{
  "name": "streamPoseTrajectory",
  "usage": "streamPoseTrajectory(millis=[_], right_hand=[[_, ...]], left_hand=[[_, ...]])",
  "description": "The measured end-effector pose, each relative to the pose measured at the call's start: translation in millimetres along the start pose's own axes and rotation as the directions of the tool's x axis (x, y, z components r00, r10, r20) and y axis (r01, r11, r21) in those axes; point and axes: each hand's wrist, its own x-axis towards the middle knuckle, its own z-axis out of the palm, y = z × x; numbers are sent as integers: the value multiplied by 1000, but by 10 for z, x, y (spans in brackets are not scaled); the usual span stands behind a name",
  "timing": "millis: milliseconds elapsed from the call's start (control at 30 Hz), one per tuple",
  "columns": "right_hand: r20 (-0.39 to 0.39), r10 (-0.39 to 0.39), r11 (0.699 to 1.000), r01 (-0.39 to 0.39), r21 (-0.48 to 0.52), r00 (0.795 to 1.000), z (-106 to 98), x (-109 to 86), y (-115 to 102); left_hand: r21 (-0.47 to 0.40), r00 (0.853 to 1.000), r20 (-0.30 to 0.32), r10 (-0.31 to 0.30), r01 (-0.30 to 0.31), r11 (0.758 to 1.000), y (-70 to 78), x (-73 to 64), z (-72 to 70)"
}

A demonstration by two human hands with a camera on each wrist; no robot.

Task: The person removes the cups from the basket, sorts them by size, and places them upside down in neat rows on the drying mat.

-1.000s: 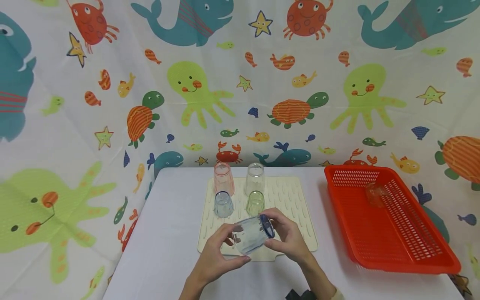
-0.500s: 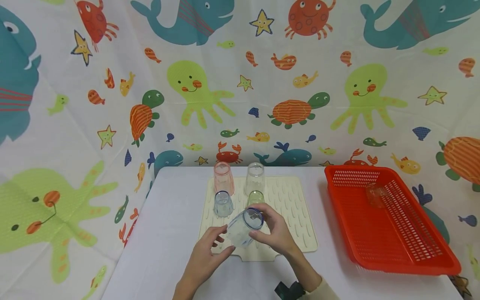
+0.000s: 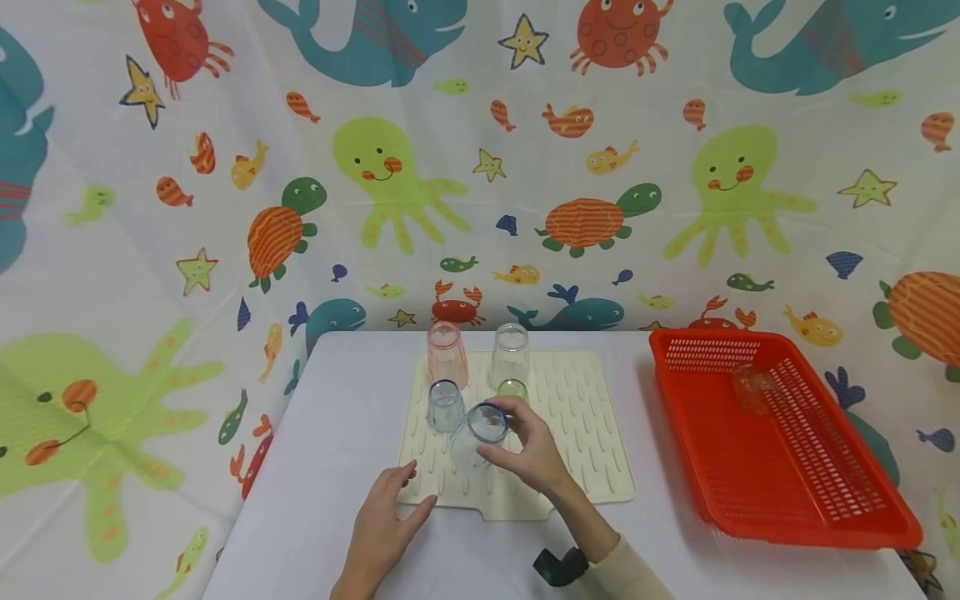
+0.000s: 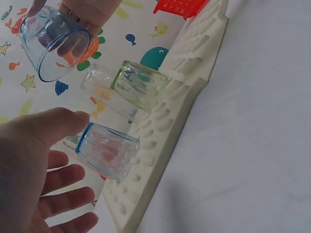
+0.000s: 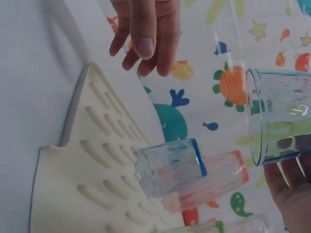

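Observation:
My right hand [image 3: 528, 450] holds a clear glass with a blue base [image 3: 468, 446] above the cream drying mat [image 3: 577, 450], fingers and thumb around its base end. The glass is tilted; its open rim shows in the right wrist view, apart from the mat. My left hand [image 3: 381, 523] is off the glass, near the mat's front left corner, fingers loosely spread with nothing in them. Behind the held glass, a small blue glass [image 3: 446, 408], a small green glass [image 3: 513, 389], a tall pink glass [image 3: 447, 362] and a tall clear glass [image 3: 512, 358] stand upside down on the mat.
A red plastic basket [image 3: 738, 467] stands on the right of the white-covered table [image 3: 337, 400], with a clear glass [image 3: 752, 387] lying inside it. A curtain [image 3: 435, 225] printed with sea animals hangs behind and at the left.
My left hand has let go of the glass and drawn back to the lower left. My right hand has carried the glass forward and left, turning its base up.

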Motion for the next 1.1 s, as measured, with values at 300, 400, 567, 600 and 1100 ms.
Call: streamPoseTrajectory(millis=[300, 400, 567, 600, 1100], right_hand=[[-7, 122, 987, -122, -102, 993, 161, 89, 142], [-4, 165, 978, -165, -127, 986, 213, 97, 199], [6, 222, 962, -218, -165, 975, 299, 84, 315], [5, 225, 960, -221, -170, 974, 316, 80, 340], [-31, 250, 951, -251, -182, 968, 533, 78, 578]], left_hand=[[56, 999, -28, -37, 38, 998, -154, -68, 86], [64, 998, -13, -63, 63, 996, -188, -74, 120], [90, 993, 36, -109, 105, 990, -223, -80, 168], [93, 993, 42, -115, 110, 989, -226, -82, 171], [159, 963, 132, -236, 214, 964, -303, -64, 251]])
